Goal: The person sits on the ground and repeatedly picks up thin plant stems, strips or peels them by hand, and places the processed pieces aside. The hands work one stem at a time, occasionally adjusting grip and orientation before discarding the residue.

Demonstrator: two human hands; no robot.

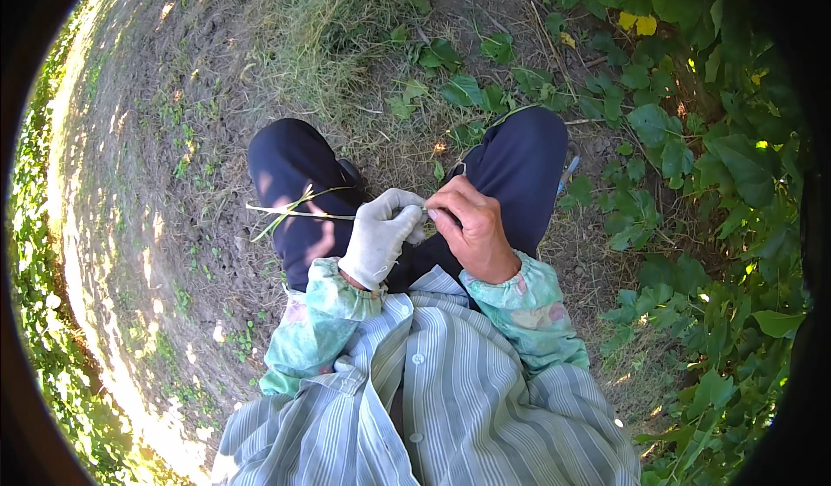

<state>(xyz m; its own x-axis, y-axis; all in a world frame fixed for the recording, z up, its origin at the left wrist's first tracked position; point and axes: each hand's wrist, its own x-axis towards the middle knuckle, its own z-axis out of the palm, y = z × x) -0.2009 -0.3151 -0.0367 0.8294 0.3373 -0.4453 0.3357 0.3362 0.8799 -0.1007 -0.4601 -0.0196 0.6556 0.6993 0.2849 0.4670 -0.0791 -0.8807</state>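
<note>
My left hand [383, 236], in a white knit glove, is closed around a small bunch of green grass stems [302, 212]. Their loose ends stick out to the left, over my left knee [285, 155]. Bare and ungloved, my right hand [471, 223] meets the left fingertips between my thighs. Its thumb and forefinger pinch together at the tip of the stems; what lies between them is mostly hidden by the fingers. Green patterned sleeve covers [519, 311] reach to both wrists.
Leafy vines [682, 155] crowd the right side. Dry cut grass [324, 38] lies on the soil ahead, with broad green leaves [464, 90] beside it. A blue-handled object [569, 173] rests just right of my right knee [529, 142]. Another green row [39, 304] runs along the far left.
</note>
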